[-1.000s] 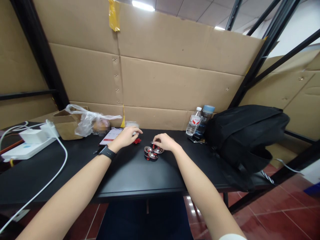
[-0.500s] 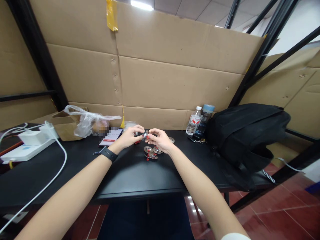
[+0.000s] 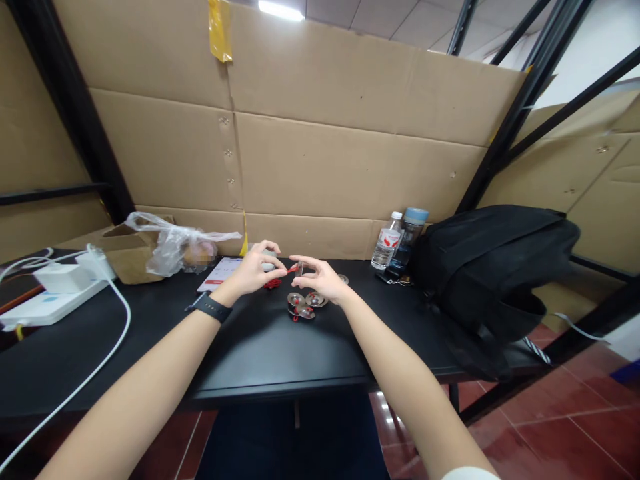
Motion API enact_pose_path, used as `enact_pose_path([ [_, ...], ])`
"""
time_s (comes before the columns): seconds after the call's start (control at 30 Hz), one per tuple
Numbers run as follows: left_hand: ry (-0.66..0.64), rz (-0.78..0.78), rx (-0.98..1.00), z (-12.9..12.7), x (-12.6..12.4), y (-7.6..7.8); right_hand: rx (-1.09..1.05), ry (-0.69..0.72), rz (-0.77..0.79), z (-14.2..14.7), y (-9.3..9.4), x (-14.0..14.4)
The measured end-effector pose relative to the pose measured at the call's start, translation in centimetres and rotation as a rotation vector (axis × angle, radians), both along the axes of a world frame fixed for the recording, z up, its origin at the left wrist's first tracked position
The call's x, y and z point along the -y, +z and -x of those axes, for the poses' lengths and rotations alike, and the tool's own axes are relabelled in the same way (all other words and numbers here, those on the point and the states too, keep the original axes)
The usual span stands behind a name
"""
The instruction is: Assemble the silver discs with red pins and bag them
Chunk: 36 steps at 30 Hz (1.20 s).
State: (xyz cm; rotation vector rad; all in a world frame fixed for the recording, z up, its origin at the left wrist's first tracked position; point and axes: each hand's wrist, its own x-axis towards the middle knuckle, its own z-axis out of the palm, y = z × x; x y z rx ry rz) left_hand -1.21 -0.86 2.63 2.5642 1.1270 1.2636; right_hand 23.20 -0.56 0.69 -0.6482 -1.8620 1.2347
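Both my hands are raised just above the black table (image 3: 260, 353), at its far middle. My right hand (image 3: 320, 279) pinches a small shiny metal disc (image 3: 300, 269) with a red cord on it. My left hand (image 3: 255, 270), with a black watch on its wrist, pinches the end of that red cord (image 3: 292, 268). Below my hands lie a few more small metal discs (image 3: 303, 303) with red cords, and a loose red cord (image 3: 273, 284) lies by my left hand.
A phone (image 3: 220, 273) lies behind my left hand. A plastic bag (image 3: 175, 243) and a cardboard box (image 3: 120, 250) stand at the left, with a white power strip (image 3: 47, 300) and cable. Two bottles (image 3: 400, 243) and a black backpack (image 3: 495, 273) are at the right. Cardboard walls the back.
My right hand lifted one disc off the table and my left hand came over to it. My left fingers now pull its red cord out to the left.
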Motion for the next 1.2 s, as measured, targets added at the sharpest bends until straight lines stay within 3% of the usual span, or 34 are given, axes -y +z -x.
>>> enact_pose_path([
  [0.2, 0.288, -0.092, -0.268, 5.8, -1.9, -0.1, 0.310, -0.427, -0.247, -4.7, 0.2, -3.2],
  [0.33, 0.359, -0.069, -0.387, 6.8, -2.7, -1.5, 0.649, -0.545, -0.342, -8.0, 0.4, -4.1],
  [0.6, 0.367, -0.039, -0.492, 4.9, -2.3, -2.6, 0.880, -0.491, -0.228, -10.0, -0.2, -4.9],
  [0.8, 0.295, -0.016, -0.436, 5.1, -2.5, -3.0, 0.946, -0.530, -0.213, -10.5, -1.0, -5.8],
  [0.9, 0.273, -0.004, -0.382, 4.9, -2.5, -3.0, 0.986, -0.556, -0.199, -10.7, -0.8, -5.5],
  [0.97, 0.265, -0.008, -0.353, 4.5, -2.3, -2.7, 0.932, -0.554, -0.268, -10.3, -0.2, -5.0],
  [1.07, 0.213, -0.030, -0.318, 3.5, -1.8, -2.2, 0.784, -0.367, -0.356, -8.7, 0.8, -3.8],
  [1.13, 0.127, -0.036, -0.284, 2.6, -1.4, -1.7, 0.758, -0.176, -0.364, -7.2, 1.2, -3.0],
  [1.2, 0.035, -0.030, -0.240, 1.5, -0.9, -1.4, 0.761, -0.075, -0.386, -5.8, 1.2, -2.5],
])
